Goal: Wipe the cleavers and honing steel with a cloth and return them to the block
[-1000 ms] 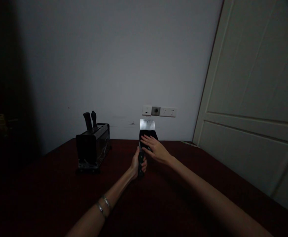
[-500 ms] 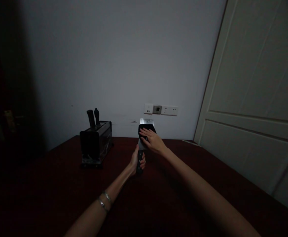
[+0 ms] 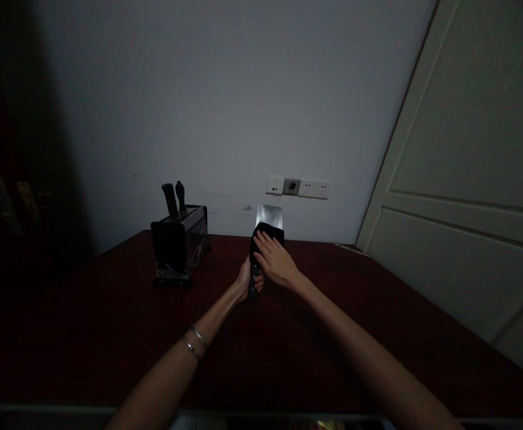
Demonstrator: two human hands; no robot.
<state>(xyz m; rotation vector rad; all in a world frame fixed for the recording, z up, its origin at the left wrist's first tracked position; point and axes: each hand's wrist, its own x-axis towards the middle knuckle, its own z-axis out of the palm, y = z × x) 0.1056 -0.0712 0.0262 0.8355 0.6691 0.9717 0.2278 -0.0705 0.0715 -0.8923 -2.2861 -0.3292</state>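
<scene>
My left hand (image 3: 244,280) is closed around the black handle (image 3: 253,289) of a cleaver, its broad metal blade (image 3: 269,215) pointing up and away from me. Against the blade lies a black cloth (image 3: 268,229), covering the lower part and leaving the bright top end bare. My right hand (image 3: 276,261) presses this cloth to the blade with fingers extended over it, keeping hold of it near the handle. Whether the cloth wraps behind the blade is hidden.
To the left on the dark red table (image 3: 225,358) stands a knife block (image 3: 181,245) with two black-handled tools (image 3: 175,198) in it. Wall sockets (image 3: 314,189) are behind the blade. A pale panelled door (image 3: 458,221) borders the right side.
My right hand and the cloth have slid down the blade toward the handle, baring more of its top. My left hand keeps its grip. The camera view has shifted, bringing the table's front edge in.
</scene>
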